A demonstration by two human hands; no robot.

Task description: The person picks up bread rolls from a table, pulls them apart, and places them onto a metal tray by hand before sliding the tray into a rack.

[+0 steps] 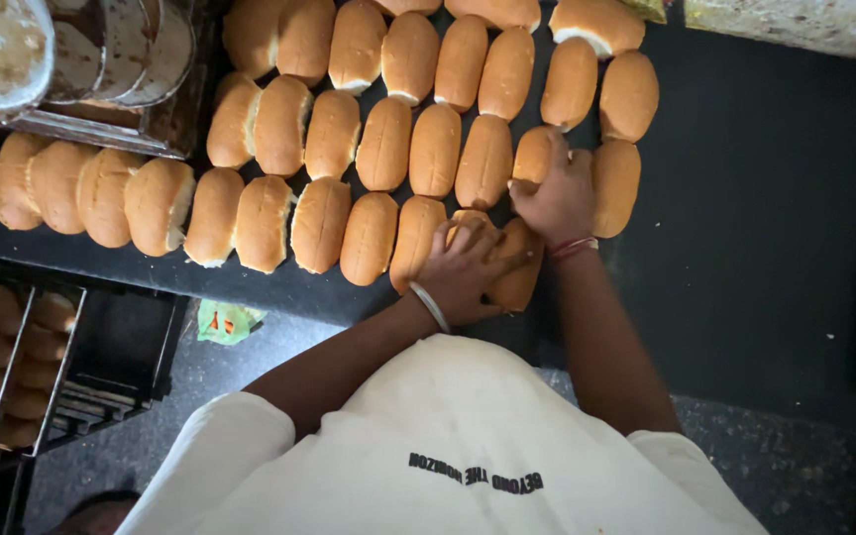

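Golden-brown oblong bread rolls, soft and glossy-topped, lined up in three rough rows across a dark black desk, packed side by side and mostly touching. Left hand pressed flat with fingers spread over one roll at the near end of the front row, close to the desk's near edge, thin silver metal bangle on that wrist. Right hand just beyond it, fingers curled down around another roll in the middle row, red thread band at the wrist. Both hands close together, nearly touching; can't tell how firm either grip is, only that each rests on bread. Pale cut sides showing on a few rolls at the far left and top right. Off-white cotton t-shirt filling the bottom of the view. Stack of worn round metal plates in a tray at top left, touching the back row's edge. Dark metal rack at lower left with more rolls inside, dim and hard to make out. Crumpled green wrapper on the speckled floor just below the desk edge.
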